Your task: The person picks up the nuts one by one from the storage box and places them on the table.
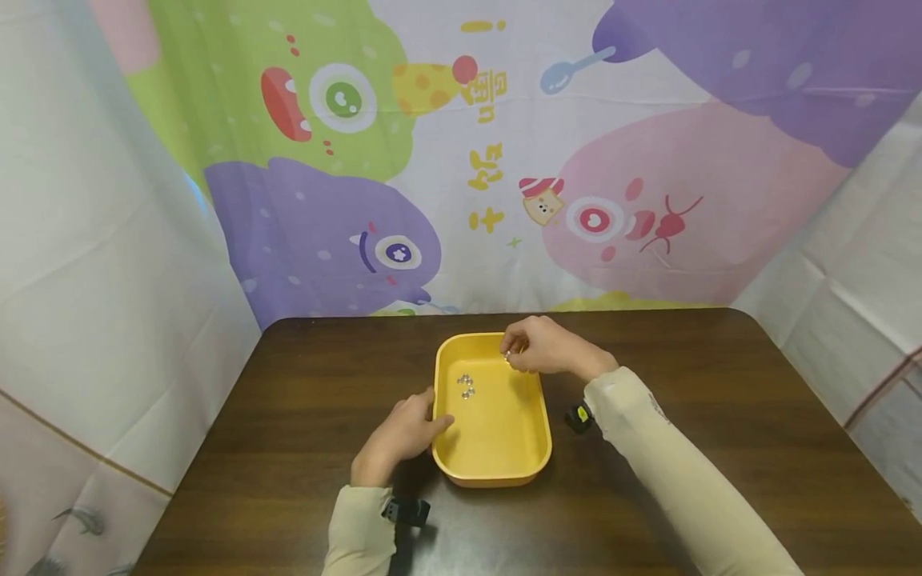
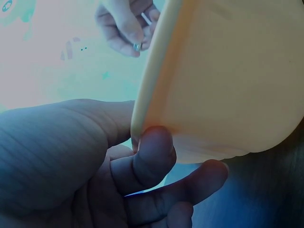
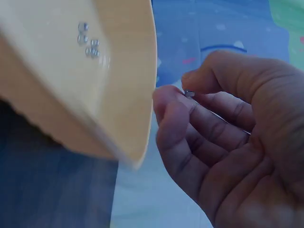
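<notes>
A yellow rectangular tray (image 1: 497,472) is in front of me on the dark table. My left hand (image 1: 403,436) grips its left wall, thumb over the rim and fingers along the outside, as the left wrist view shows close up. Several small shiny silver pieces (image 1: 467,386) lie in a loose cluster on the tray floor, toward the left wall. Above the tray's far right corner, my right hand (image 1: 547,346) pinches one small silver piece (image 3: 189,93) between thumb and fingertips. The exact kind of these pieces is too small to tell.
The dark wooden table (image 1: 691,448) extends around the tray on both sides. Behind its far edge hangs a cloth (image 1: 475,272) printed with cartoon monsters, and pale cloth hangs at left and right. A black wrist camera (image 1: 406,512) sits on my left wrist.
</notes>
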Action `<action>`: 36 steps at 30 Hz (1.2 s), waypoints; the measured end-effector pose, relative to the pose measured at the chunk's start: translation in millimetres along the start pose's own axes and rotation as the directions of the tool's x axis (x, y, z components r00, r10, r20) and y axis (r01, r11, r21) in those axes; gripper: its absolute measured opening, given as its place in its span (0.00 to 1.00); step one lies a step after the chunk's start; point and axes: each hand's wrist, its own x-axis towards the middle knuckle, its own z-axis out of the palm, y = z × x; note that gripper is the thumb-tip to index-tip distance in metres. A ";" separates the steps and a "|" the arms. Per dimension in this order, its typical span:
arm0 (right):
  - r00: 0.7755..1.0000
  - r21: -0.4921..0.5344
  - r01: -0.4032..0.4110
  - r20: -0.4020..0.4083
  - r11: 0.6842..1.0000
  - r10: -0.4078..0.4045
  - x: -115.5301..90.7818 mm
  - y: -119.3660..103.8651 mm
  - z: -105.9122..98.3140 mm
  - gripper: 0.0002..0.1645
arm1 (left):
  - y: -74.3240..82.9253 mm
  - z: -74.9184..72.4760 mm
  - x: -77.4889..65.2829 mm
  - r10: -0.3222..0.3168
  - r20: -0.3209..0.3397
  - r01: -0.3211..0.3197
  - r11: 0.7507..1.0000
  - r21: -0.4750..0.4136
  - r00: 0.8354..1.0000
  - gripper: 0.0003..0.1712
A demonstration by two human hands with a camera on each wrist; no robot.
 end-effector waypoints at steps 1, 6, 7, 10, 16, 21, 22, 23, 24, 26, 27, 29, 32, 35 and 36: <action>1.000 0.000 -0.001 -0.009 1.000 0.001 -2.1 2.6 -2.0 0.11 | -0.1 -0.1 -0.1 -0.001 0.000 0.001 1.000 0.001 1.000 0.31; 0.999 0.013 -0.013 -0.052 1.000 0.013 -14.6 11.0 -11.0 0.13 | 0.2 -0.6 -0.1 -0.011 -0.002 0.011 1.000 0.013 1.000 0.33; 0.998 0.014 -0.013 -0.057 1.000 0.013 -17.1 12.9 -12.4 0.12 | 0.0 -0.5 0.0 -0.010 -0.004 0.010 1.000 0.020 1.000 0.33; 0.997 0.020 -0.013 -0.075 1.000 0.014 -23.2 20.4 -16.6 0.11 | 0.2 -0.4 0.1 -0.016 -0.006 0.017 1.000 0.025 1.000 0.34; 0.993 -0.007 -0.015 -0.116 1.000 0.014 -34.9 35.2 -24.5 0.07 | 0.1 0.3 0.5 -0.022 -0.003 0.022 1.000 0.011 1.000 0.33; 0.989 -0.039 -0.038 -0.141 0.998 0.032 -43.0 48.0 -27.9 0.05 | 0.9 0.0 0.3 -0.007 -0.006 0.008 1.000 0.014 1.000 0.33; 0.989 -0.047 -0.040 -0.142 0.998 0.033 -44.5 50.8 -27.9 0.05 | 1.0 0.1 0.2 -0.011 -0.007 0.011 1.000 0.012 1.000 0.33; 0.989 -0.048 -0.044 -0.140 0.998 0.036 -46.1 53.7 -27.8 0.05 | 0.9 0.2 0.1 -0.011 -0.005 0.011 1.000 0.011 1.000 0.33; 0.990 -0.049 -0.048 -0.137 0.998 0.041 -47.7 56.8 -27.5 0.05 | 1.0 0.2 0.0 -0.017 -0.003 0.017 1.000 0.006 1.000 0.33; 0.990 -0.054 -0.061 -0.128 0.997 0.054 -50.0 62.2 -26.4 0.05 | 0.7 -0.2 -0.3 -0.021 0.002 0.021 1.000 0.004 1.000 0.32; 0.991 -0.055 -0.066 -0.122 0.996 0.059 -51.3 65.2 -25.7 0.04 | 0.6 -0.3 -0.4 -0.023 0.004 0.023 1.000 0.002 1.000 0.32; 0.992 -0.056 -0.070 -0.111 0.996 0.063 -53.7 71.0 -24.0 0.04 | 0.2 -0.2 -0.4 -0.025 0.007 0.025 1.000 -0.001 1.000 0.32; 0.993 -0.064 -0.065 -0.102 0.996 0.058 -57.6 79.3 -21.5 0.04 | -0.8 0.6 0.2 -0.012 0.006 0.012 1.000 -0.006 1.000 0.30; 0.994 -0.078 -0.061 -0.092 0.995 0.054 -62.0 86.6 -19.4 0.03 | -1.8 1.3 0.6 0.005 0.001 -0.005 1.000 -0.005 1.000 0.28; 0.995 -0.081 -0.065 -0.086 0.995 0.058 -63.3 88.8 -18.7 0.03 | -1.9 1.3 0.5 0.010 -0.001 -0.010 1.000 -0.002 1.000 0.28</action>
